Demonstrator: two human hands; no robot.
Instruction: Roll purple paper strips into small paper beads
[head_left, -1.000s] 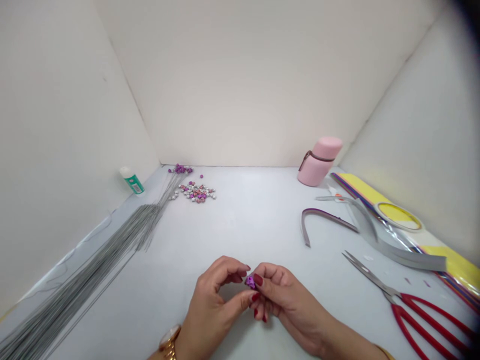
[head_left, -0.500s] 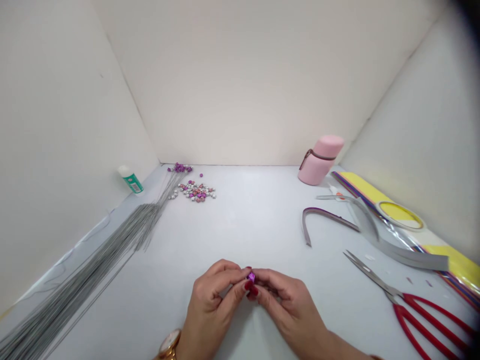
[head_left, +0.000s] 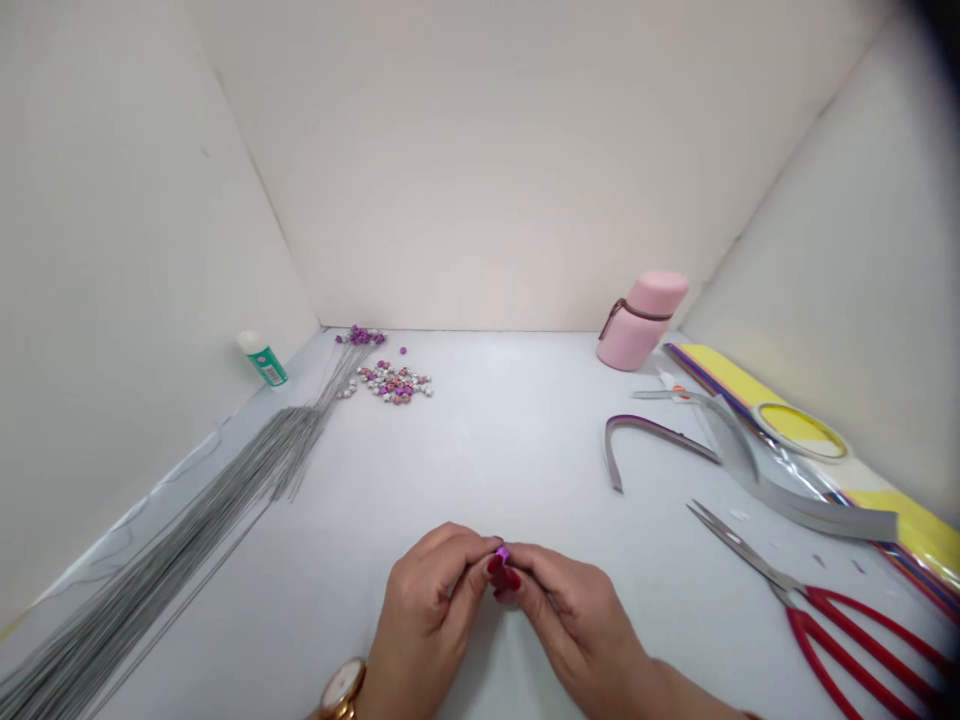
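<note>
Okay, item: small purple piece (head_left: pixel 502 555), pinched at centre front, mostly hidden, long axis unclear
left hand (head_left: pixel 429 610): fingers narrow, holding it from the left
right hand (head_left: pixel 574 620): fingers narrow, seemingly holding it from the right

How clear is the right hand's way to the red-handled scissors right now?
Probably clear. The right hand is pinching a small purple piece with the left hand, so it would likely have to let go first. Nothing visible stands on the white work surface between it and the red-handled scissors.

On the table (head_left: pixel 487 450), the wires (head_left: pixel 187 530) lie at left beside the beads (head_left: pixel 394 382), and the scissors (head_left: pixel 817 610) lie at right near the paper strips (head_left: pixel 817 510).
</note>
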